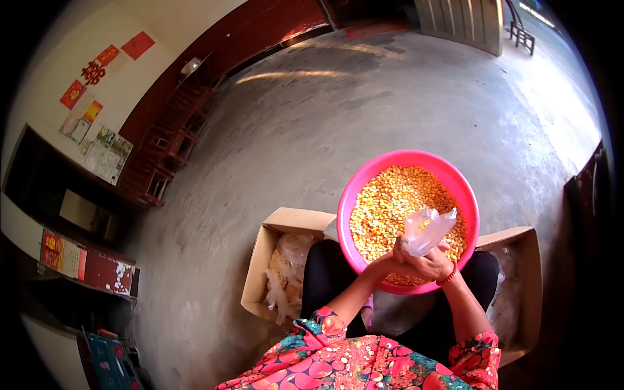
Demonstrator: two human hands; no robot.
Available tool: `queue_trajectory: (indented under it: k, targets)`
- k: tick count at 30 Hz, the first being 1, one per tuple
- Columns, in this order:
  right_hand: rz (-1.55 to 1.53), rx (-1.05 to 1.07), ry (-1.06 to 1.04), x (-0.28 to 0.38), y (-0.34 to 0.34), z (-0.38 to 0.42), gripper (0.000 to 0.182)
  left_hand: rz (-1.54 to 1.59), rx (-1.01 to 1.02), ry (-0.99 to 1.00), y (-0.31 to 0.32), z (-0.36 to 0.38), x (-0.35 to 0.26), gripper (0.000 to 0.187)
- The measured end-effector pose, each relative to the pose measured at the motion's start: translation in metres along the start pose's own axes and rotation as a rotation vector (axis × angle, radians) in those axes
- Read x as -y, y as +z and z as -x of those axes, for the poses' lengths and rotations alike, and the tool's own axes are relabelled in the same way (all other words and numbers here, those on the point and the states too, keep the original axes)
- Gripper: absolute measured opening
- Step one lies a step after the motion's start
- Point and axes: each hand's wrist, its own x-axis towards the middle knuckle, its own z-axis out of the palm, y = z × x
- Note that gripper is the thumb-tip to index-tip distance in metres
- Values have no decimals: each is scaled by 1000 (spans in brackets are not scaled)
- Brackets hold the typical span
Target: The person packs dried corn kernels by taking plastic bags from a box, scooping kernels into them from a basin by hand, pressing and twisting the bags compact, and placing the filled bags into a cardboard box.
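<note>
In front of me stands a pink basin [469, 195] filled with yellow corn kernels [390, 201]. Over its near side I hold a clear plastic bag [429, 233], whose crinkled top fans out above my fingers. My left hand [394, 261] grips the bag from the left, its fingers closed near the bunched base. Close against it, my right hand [430, 265], with a red bracelet at the wrist, is closed on the same bag. The two hands overlap, hiding part of the fingers and the lower bag.
To my left, an open cardboard box [260, 276] holds filled clear bags [289, 263]. Another open box [533, 273] with clear plastic stands at my right. Wooden chairs [175, 146] line the left wall; a door [458, 25] stands at the far end of the concrete floor [292, 143].
</note>
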Motion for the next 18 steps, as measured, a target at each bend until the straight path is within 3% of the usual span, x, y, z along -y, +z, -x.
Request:
queue_trajectory:
  k: [3, 4, 5, 6, 9, 13, 15, 16, 18]
  targets:
    - [291, 42, 12, -33, 6, 19, 25, -150, -156, 171, 3, 4, 8, 54]
    - [55, 84, 247, -30, 4, 20, 29, -219, -221, 257, 10, 3, 12, 52]
    - [69, -29, 96, -42, 11, 25, 21, -299, -298, 352, 14, 3, 17, 51]
    - [-38, -63, 79, -40, 18, 20, 17, -379, -377, 448, 17, 2, 20, 49]
    - [-190, 87, 76, 54, 7, -28, 30, -591, -597, 673, 25, 2, 28, 45]
    - [-368, 97, 97, 61, 7, -34, 42, -729, -742, 820, 22, -6, 34, 39]
    - [-393, 13, 86, 53, 7, -35, 42, -672, -733, 743, 18, -13, 31, 42]
    - [-320, -65, 102, 47, 5, -32, 42, -486, -441, 328, 14, -2, 25, 57]
    - [-567, -133, 92, 43, 3, -36, 38, -137, -350, 187, 6, 0, 21, 34]
